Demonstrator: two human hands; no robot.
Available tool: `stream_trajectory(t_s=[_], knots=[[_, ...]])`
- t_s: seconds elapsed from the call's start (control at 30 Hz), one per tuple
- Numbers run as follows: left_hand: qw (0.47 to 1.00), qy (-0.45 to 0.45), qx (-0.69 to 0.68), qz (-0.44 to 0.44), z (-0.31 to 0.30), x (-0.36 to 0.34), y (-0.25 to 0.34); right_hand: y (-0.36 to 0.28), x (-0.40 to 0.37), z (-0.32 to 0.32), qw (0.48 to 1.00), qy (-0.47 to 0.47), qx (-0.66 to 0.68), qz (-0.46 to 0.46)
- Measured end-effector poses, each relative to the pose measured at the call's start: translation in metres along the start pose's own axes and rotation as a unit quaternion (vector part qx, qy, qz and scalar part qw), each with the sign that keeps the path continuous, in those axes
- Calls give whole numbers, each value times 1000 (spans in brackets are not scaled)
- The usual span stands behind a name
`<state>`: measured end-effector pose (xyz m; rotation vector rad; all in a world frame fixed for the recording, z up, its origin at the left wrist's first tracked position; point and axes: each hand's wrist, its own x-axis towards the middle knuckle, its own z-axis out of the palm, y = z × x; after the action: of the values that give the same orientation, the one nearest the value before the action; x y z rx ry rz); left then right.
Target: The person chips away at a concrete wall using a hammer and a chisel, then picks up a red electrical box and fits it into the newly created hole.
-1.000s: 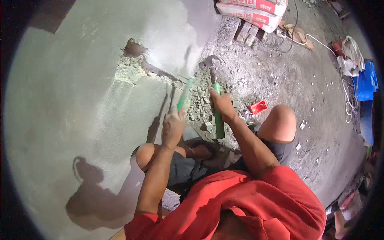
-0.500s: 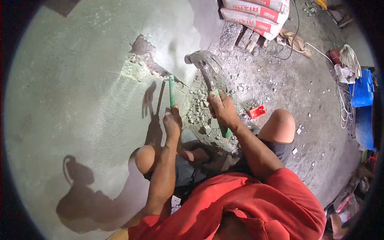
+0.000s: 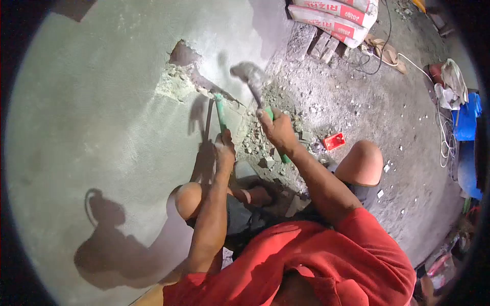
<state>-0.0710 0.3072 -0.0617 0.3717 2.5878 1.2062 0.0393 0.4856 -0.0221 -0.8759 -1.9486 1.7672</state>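
My left hand (image 3: 224,148) is closed around a green chisel (image 3: 220,109), a slim bar whose far end is at the lower edge of a broken-out hole (image 3: 184,54) in the grey plastered wall (image 3: 112,117). My right hand (image 3: 278,130) grips a claw hammer (image 3: 255,84) by its green handle. The hammer's head is blurred by motion and hangs above and to the right of the chisel's end, apart from it. Rough, pale broken plaster (image 3: 176,84) surrounds the channel running down from the hole.
Rubble (image 3: 263,148) lies along the wall's foot, near a red plastic box (image 3: 334,142). Stacked cement bags (image 3: 332,23) sit on wooden blocks (image 3: 324,47) at the top. Sandals (image 3: 390,53), cables (image 3: 416,66) and a blue container (image 3: 465,120) lie on the right.
The hammer and my right hand have shifted slightly left, and the hammer head is now blurred. The chisel leans a little more. The whole view has shifted slightly.
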Motion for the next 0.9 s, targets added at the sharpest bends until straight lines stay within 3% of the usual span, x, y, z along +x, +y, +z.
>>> stream_trajectory(t_s=[0.03,0.1,0.17,0.23,0.27,0.3,0.33,0.37,0.4,0.47,0.5,0.57,0.63,0.7,0.9], knots=[[1000,1,0,-4,2,-1,-2,-22,-7,-9,1000,-3,-1,2],[987,-8,-159,-21,7,2,-5,-54,-22,-20,993,5,35,-114],[987,-36,-144,-66,6,7,-12,4,-10,8,979,48,-18,-199],[991,-27,-130,-25,8,8,-21,32,-1,22,984,-51,-122,-119],[988,5,-74,-133,10,12,-17,39,9,25,982,-107,-157,21],[989,4,-70,-132,8,12,-12,38,14,20,971,-73,-227,0],[994,-22,46,-102,11,21,-4,36,23,12,976,-48,-210,13],[926,-150,335,88,6,15,-5,37,20,9,980,-35,-194,30],[752,-150,554,323,0,7,-3,32,12,4,979,-38,-198,30],[798,-245,465,294,30,-34,-49,15,-1,-13,994,51,-84,56],[785,-250,465,323,44,-51,-66,18,-1,-20,993,53,-87,51],[848,-227,412,245,41,-61,-19,34,-2,-39,994,79,-81,12],[953,-187,230,57,-1,-39,55,27,-10,-61,993,46,-99,44],[949,-132,280,53,-23,-21,56,10,-17,-61,996,-12,-58,65],[971,-32,230,58,-28,0,34,6,-21,-39,996,-29,-38,69]])
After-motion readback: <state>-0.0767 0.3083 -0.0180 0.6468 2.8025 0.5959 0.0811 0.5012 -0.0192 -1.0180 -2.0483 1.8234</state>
